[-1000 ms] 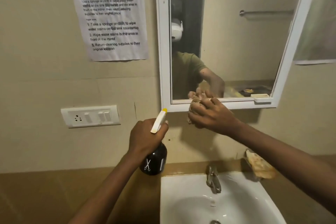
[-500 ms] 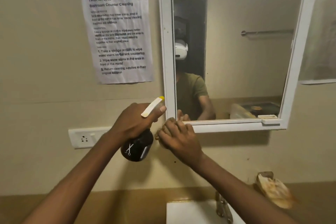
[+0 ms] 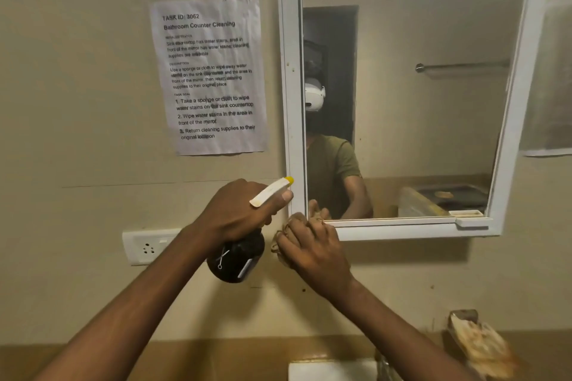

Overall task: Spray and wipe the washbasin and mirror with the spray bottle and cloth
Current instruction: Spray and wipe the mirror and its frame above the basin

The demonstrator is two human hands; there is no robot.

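Cloth (image 3: pixel 280 236), seemingly balled under right hand (image 3: pixel 312 252), touches mirror (image 3: pixel 402 102) corner.

Both arms reach forward and up. The left hand (image 3: pixel 238 213) is curled around a bottle (image 3: pixel 236 258); the right hand (image 3: pixel 312 250), knuckles up, presses a bunched cloth (image 3: pixel 283 233) beneath its fingers.

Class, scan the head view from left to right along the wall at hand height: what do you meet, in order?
Wall socket → spray bottle held by left hand → cloth under right hand → mirror's white bottom frame.
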